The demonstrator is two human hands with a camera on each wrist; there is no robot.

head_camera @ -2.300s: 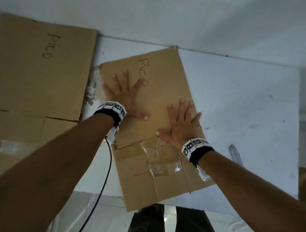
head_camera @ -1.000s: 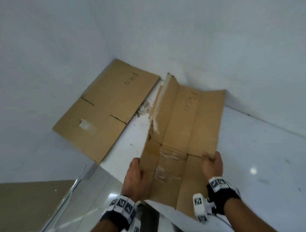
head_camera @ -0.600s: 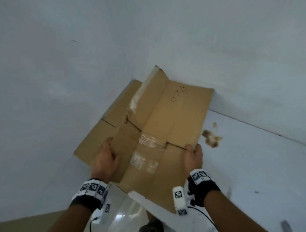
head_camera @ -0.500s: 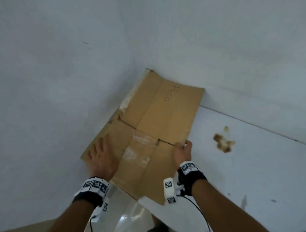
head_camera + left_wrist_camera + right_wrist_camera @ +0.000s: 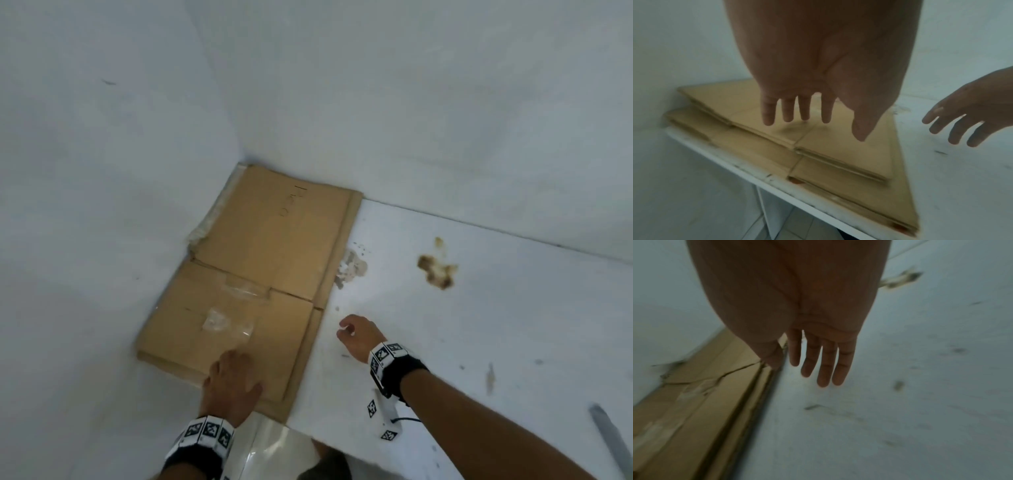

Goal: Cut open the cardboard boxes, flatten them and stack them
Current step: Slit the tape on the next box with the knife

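Two flattened brown cardboard boxes lie stacked in the table's far left corner against the walls. The top box (image 5: 260, 274) carries handwriting and clear tape scraps; the lower box (image 5: 310, 346) shows as a strip along its right side. My left hand (image 5: 233, 380) hovers over the stack's near end, fingers (image 5: 786, 112) straight, holding nothing. My right hand (image 5: 356, 337) hangs above the bare table just right of the stack, fingers (image 5: 823, 365) straight and empty. In the left wrist view the stacked box (image 5: 838, 146) edges show near the table's front rim.
The white table (image 5: 462, 342) runs right from the stack. A brown stain (image 5: 436, 270) and torn paper residue (image 5: 351, 270) mark it. A grey blade-like tool (image 5: 609, 435) lies at the near right. White walls close the corner on the left and behind.
Both hands carried the flattened box left, laid it on the other flattened box in the corner and let go. The right hand has drawn off to the right.
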